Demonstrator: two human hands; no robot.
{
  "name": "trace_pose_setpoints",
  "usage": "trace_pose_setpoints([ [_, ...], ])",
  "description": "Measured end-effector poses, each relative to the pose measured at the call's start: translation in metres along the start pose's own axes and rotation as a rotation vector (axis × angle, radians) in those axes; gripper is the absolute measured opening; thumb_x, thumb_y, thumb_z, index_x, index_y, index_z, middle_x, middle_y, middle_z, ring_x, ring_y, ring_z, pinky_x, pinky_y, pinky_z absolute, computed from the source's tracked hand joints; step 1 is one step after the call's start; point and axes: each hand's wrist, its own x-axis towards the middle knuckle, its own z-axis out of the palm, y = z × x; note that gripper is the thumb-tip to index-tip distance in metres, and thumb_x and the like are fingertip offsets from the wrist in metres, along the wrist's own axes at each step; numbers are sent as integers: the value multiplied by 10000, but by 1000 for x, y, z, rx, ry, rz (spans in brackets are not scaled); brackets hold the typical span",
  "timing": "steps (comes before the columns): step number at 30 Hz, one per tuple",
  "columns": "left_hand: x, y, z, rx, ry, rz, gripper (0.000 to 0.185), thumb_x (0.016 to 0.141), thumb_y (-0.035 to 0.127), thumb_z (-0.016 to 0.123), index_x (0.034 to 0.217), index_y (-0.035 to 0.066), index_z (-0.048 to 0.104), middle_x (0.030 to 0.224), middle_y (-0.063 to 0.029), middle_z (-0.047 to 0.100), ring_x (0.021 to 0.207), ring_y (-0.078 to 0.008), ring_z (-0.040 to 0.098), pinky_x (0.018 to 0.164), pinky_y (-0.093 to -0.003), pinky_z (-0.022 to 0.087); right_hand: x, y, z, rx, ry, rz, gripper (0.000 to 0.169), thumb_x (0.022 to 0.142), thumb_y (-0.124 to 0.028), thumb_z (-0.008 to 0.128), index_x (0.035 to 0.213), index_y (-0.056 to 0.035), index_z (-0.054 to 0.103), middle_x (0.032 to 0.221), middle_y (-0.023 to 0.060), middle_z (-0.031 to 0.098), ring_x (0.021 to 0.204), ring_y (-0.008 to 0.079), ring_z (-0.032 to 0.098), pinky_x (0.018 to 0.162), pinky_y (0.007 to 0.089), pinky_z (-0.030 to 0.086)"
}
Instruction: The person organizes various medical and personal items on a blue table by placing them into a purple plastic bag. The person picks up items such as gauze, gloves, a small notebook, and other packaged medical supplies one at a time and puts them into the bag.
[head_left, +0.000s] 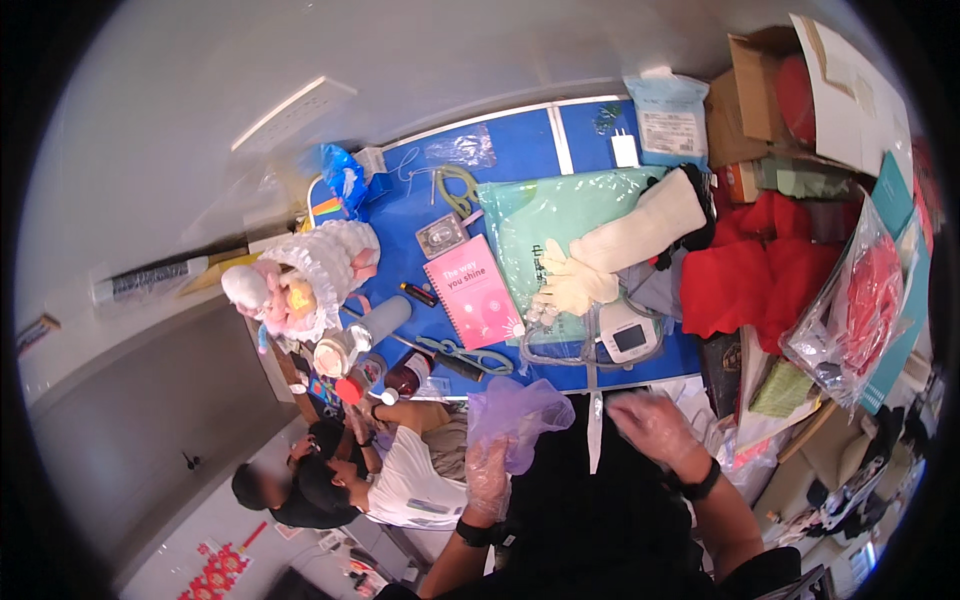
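Note:
My left hand (489, 476), in a clear plastic glove, grips a sheer purple mesh pouch (517, 421) at the table's front edge. To the right is my right hand (660, 429), also gloved in clear plastic, with its fingers bent and the fingertips partly hidden. Between the hands a narrow white strip (595, 431) hangs down over the edge. Just beyond lies a white blood pressure monitor (628, 337) with a dark screen and a grey tube (551, 357). Cream gloves (574, 281) and a rolled cream cloth (641, 219) rest on a green plastic package (517, 206).
On the blue table (405, 199) are a pink spiral notebook (474, 292), light-blue-handled scissors (469, 356), a brown bottle (411, 373), a red-lidded jar (361, 379) and a plush toy (307, 281). Red cloth (757, 277) and cardboard boxes (757, 97) crowd the right. Two people sit at left.

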Motion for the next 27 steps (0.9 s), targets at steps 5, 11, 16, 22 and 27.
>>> trace_pose_setpoints([
  [5,-22,16,8,-33,-38,11,162,999,150,598,959,25,693,903,-3,665,831,-79,573,762,-237,443,163,-63,6,-80,439,-419,251,889,-130,673,1110,-16,637,958,176,689,901,374,668,770,438,545],
  [11,-33,-3,-11,-39,3,21,231,1024,178,552,956,15,701,924,-19,679,844,-103,585,808,-256,444,363,-74,29,-257,600,-461,547,827,-190,734,1309,-23,536,1266,189,596,1148,389,577,961,485,466],
  [16,-30,-20,-15,-109,-46,-119,277,1032,206,540,952,8,717,934,-28,692,849,-120,595,823,-286,450,435,-54,45,-513,692,-186,331,836,-211,715,1149,-123,649,1229,125,611,1121,343,593,965,528,422],
  [22,-19,14,-1,-248,-96,-137,293,1038,218,516,948,21,713,927,-23,689,853,-99,580,766,-262,445,447,-18,40,-379,619,-79,77,878,-147,658,949,-116,655,1016,90,669,995,319,644,874,480,452],
  [27,1,9,-3,-208,-89,-52,235,1037,189,550,989,42,727,943,5,675,852,-89,567,757,-240,436,423,3,32,48,725,-105,75,878,-86,667,914,-64,605,881,132,660,822,358,653,743,428,516],
])
